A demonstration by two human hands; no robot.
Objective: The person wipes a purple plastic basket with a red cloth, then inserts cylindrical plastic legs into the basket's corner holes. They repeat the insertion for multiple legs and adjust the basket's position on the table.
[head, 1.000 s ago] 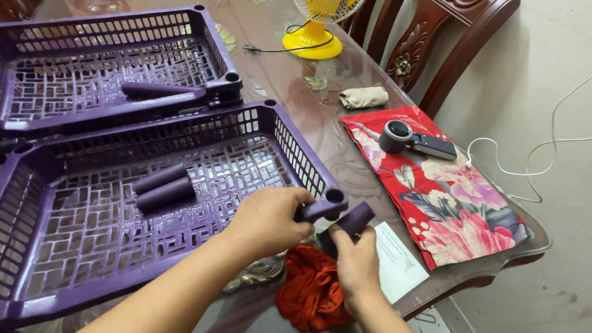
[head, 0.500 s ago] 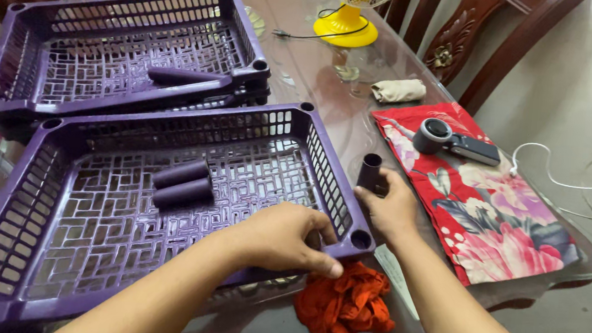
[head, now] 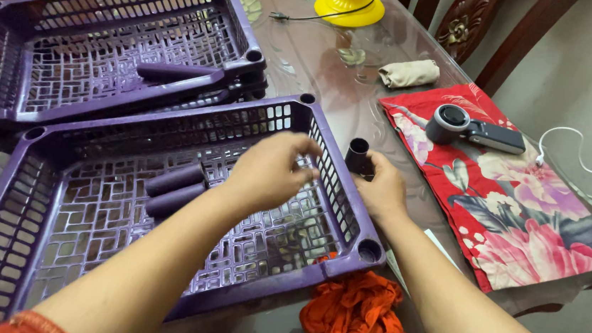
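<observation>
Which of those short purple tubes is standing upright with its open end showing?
The tube in the right hand, just outside the near basket. The two tubes inside that basket lie flat on their sides.

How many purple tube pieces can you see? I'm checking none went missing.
4: two side by side in the near basket at and, one lying in the far basket, one upright in the right hand. The left hand may hide more.
</observation>
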